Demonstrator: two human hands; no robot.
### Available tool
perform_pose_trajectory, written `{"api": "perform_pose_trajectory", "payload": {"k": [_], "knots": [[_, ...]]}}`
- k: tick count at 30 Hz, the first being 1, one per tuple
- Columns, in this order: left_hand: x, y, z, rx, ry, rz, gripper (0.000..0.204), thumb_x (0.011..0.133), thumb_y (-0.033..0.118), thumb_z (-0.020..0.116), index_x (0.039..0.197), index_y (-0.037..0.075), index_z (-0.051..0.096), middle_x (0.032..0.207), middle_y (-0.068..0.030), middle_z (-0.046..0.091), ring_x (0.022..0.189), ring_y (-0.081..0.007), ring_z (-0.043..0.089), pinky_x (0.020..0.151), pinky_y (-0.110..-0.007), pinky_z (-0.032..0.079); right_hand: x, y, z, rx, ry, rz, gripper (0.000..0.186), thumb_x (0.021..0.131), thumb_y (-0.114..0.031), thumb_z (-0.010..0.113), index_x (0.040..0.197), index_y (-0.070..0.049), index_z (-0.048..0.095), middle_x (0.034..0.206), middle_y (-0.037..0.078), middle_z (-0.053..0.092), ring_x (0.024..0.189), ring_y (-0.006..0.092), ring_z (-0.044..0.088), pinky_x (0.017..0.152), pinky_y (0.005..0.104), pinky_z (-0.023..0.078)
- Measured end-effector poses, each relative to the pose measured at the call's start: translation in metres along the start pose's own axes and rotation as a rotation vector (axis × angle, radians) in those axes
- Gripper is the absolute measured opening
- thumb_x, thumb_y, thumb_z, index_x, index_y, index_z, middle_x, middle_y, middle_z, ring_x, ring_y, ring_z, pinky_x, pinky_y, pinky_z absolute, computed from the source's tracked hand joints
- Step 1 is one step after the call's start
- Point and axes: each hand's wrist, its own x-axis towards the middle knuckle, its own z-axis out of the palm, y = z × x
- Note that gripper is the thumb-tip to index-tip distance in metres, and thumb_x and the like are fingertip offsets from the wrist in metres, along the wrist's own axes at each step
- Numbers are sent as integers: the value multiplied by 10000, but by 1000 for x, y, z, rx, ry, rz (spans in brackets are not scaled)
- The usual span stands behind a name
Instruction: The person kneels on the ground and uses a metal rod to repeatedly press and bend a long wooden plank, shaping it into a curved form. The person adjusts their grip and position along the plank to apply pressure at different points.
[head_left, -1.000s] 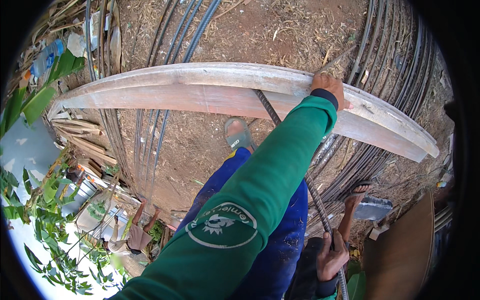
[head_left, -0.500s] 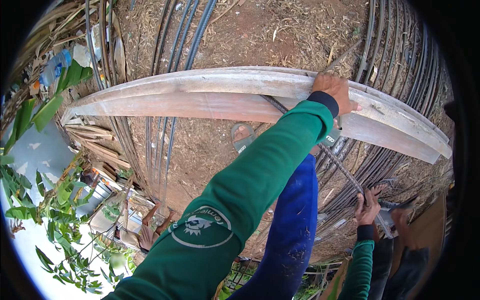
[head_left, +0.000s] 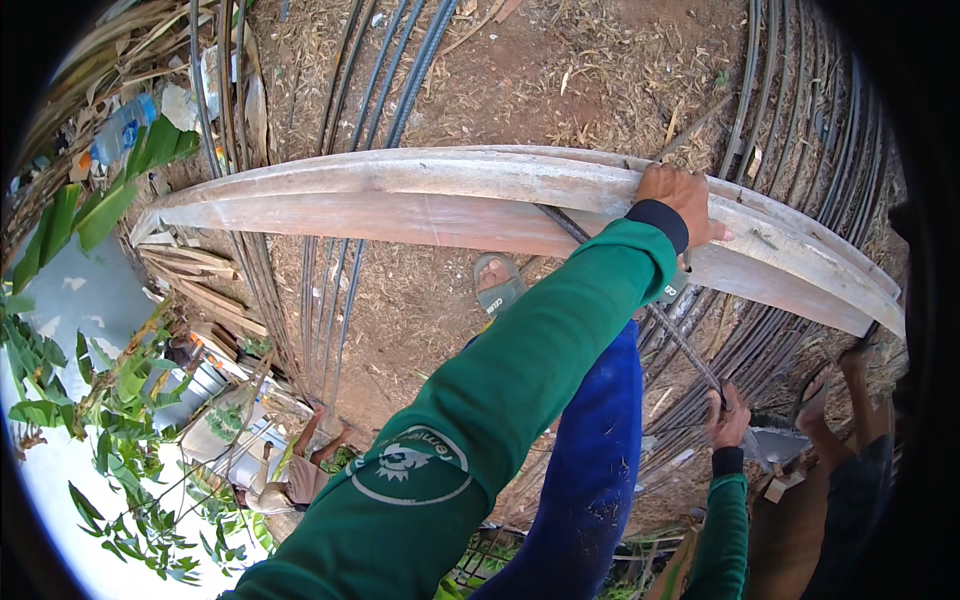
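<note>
A long, dusty, whitish beam (head_left: 420,175) with a ridged, channel-like profile spans the view, looking bowed in the wide lens. My left hand (head_left: 675,205) is closed over its upper edge, right of the middle, thumb on the near side. A ribbed steel bar (head_left: 685,345) slants past the beam, partly hidden behind it and my left forearm. Closed round the lower part of that bar is my right hand (head_left: 728,412), at the lower right.
Bundles of long steel bars (head_left: 800,130) lie on leaf-littered soil at right, others (head_left: 385,80) at left. A sandalled foot (head_left: 497,280) stands below the beam. Another person's leg (head_left: 855,400) is near my right hand; a further person (head_left: 300,480) is lower left. Wood strips (head_left: 205,285) are piled left.
The view has shifted slightly, so the beam sits a little lower. The other person's leg at the right has moved. Both my hands keep their grips.
</note>
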Motion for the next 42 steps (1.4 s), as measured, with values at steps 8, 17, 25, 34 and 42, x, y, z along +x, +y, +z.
{"api": "perform_pose_trajectory", "payload": {"k": [8, 17, 25, 34, 42], "knots": [[10, 1, 4, 48, -3, -62, 790, 730, 707, 692, 1159, 44, 675, 1173, -190, 663, 1166, -302, 598, 1013, -401, 409, -119, -186, -78, -140, 124, 177, 294, 922, -164, 662, 1076, 87, 681, 722, 206, 618, 569, 323, 602, 491, 404, 434], [3, -3, 5, 38, 81, -2, 768, 741, 699, 681, 1086, 13, 695, 1047, -218, 698, 1057, -353, 655, 950, -428, 486, -115, -163, -50, 5, 48, 239, 302, 942, -173, 638, 1085, 90, 676, 771, 203, 652, 591, 314, 630, 509, 408, 456], [-8, -2, -1, -22, 68, 80, 781, 742, 687, 669, 1043, -34, 677, 934, -221, 701, 935, -353, 679, 836, -443, 512, -36, -19, -7, 21, 77, -25, 356, 972, -338, 590, 1066, -4, 670, 850, 223, 675, 715, 418, 649, 627, 450, 513], [-25, 6, -3, 28, 177, 165, 776, 725, 675, 682, 993, -53, 681, 827, -224, 695, 838, -372, 686, 790, -450, 524, 7, 42, 17, 89, -85, 18, 423, 983, -390, 572, 1055, 19, 646, 861, 237, 642, 748, 458, 610, 643, 493, 487], [-22, 6, -10, -25, 83, 111, 728, 725, 643, 706, 1021, -22, 681, 1000, -223, 674, 1059, -360, 613, 991, -458, 415, -85, -94, -56, 54, -8, -30, 393, 1027, -346, 498, 941, 19, 615, 632, 143, 526, 478, 255, 503, 439, 402, 375]]}}
